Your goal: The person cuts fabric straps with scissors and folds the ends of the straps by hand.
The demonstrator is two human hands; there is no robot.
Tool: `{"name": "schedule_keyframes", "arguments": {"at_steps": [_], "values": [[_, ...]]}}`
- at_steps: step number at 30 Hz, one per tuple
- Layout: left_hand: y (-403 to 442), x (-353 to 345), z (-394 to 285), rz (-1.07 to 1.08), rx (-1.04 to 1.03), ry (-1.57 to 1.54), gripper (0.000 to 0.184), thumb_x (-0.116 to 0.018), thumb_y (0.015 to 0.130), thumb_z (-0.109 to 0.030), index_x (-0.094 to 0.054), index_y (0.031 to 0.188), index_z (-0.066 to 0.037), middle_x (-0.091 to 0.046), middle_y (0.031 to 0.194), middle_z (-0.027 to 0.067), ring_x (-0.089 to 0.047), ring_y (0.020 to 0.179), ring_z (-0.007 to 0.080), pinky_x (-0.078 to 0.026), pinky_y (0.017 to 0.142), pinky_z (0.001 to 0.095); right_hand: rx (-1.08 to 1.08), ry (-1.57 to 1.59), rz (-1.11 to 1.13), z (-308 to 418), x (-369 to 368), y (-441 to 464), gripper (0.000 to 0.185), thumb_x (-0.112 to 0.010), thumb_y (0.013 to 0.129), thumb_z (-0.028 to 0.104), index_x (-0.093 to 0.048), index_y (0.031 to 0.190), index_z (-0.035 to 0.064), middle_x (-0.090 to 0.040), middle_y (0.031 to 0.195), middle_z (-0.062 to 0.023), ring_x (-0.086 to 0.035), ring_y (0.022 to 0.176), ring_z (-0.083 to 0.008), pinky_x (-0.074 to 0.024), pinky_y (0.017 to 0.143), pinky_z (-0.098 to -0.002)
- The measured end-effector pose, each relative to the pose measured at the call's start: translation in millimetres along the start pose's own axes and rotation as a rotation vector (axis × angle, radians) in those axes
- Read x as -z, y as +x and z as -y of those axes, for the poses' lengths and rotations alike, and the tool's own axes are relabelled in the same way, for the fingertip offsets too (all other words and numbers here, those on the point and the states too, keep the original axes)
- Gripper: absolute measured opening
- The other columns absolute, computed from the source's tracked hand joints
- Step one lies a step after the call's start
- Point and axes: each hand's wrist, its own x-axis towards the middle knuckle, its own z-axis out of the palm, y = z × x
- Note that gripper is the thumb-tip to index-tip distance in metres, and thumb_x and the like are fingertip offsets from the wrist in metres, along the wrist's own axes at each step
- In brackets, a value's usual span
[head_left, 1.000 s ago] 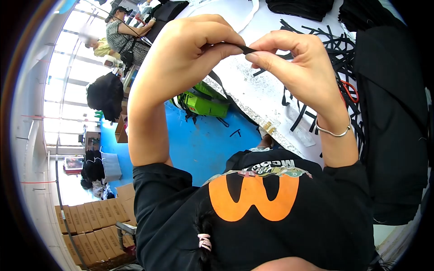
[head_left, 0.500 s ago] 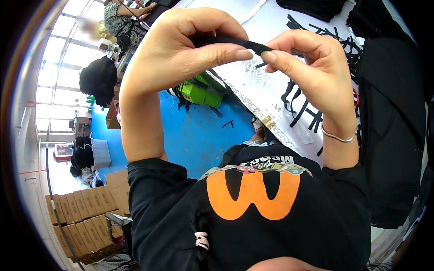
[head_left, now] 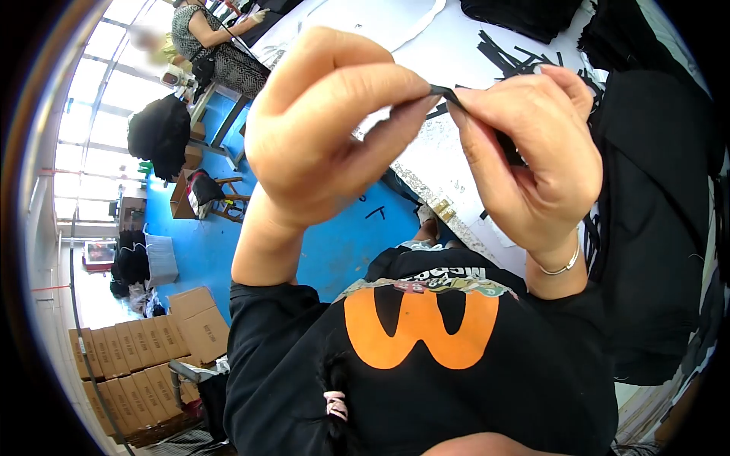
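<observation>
Pinching (apparent step): blk fabric strip (head_left: 446, 93), 1 pc, btwn L hand (head_left: 327, 125) & R hand (head_left: 538, 156), fingertips (head_left: 417, 82) of both closed on it. Loose cut strips (head_left: 496, 55) on tabletop (head_left: 452, 53) beyond fingertips. Next move prob. needs firm grip.

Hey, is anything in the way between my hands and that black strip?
Nothing visible is. The left hand and the right hand both pinch the black strip directly at their fingertips.

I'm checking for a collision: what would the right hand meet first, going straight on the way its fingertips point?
Probably the left hand, facing the right hand across the black strip they both seem to pinch; one view leaves depth unclear.
</observation>
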Motion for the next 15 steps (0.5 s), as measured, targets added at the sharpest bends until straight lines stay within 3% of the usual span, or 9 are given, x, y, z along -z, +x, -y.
{"name": "schedule_keyframes", "arguments": {"at_steps": [7,10,14,15], "values": [[-11,-20,-16,-0.156,-0.051,0.071,0.030,-0.074,0.064,0.011,-0.066,0.091,-0.001,-0.059,0.081,0.0068,-0.051,0.061,0.0091,-0.037,0.048,0.0184,-0.053,0.062,-0.097,5,-6,-8,0.016,-0.071,0.070,-0.007,-0.066,0.084,0.0010,-0.063,0.072,-0.0038,-0.060,0.069,-0.0145,-0.0343,0.085,-0.0308],[-12,-25,-22,-0.137,0.084,0.004,0.028,-0.070,0.067,0.012,-0.067,0.092,0.001,-0.060,0.082,0.0089,-0.054,0.063,0.0114,-0.041,0.051,0.0199,-0.042,0.060,-0.198,-2,-15,-13,0.018,-0.072,0.065,-0.003,-0.067,0.080,0.0049,-0.063,0.069,-0.0020,-0.060,0.065,-0.0160,-0.0365,0.081,-0.0306],[-12,-27,-25,-0.136,0.133,-0.183,0.019,-0.063,0.075,0.011,-0.066,0.093,0.008,-0.063,0.087,0.0144,-0.059,0.066,0.0138,-0.046,0.057,0.0220,-0.061,0.108,-0.229,-6,-16,-16,0.017,-0.071,0.067,-0.004,-0.067,0.083,0.0037,-0.064,0.070,-0.0022,-0.061,0.066,-0.0151,-0.0367,0.078,-0.0294],[-13,-28,-25,-0.143,0.230,-0.232,0.017,-0.063,0.076,0.012,-0.065,0.093,0.009,-0.063,0.086,0.0148,-0.060,0.067,0.0146,-0.047,0.058,0.0222,-0.078,0.160,-0.239,-9,-18,-17,0.017,-0.071,0.068,-0.003,-0.067,0.083,0.0033,-0.064,0.070,-0.0024,-0.061,0.066,-0.0149,-0.0366,0.078,-0.0288]]}}
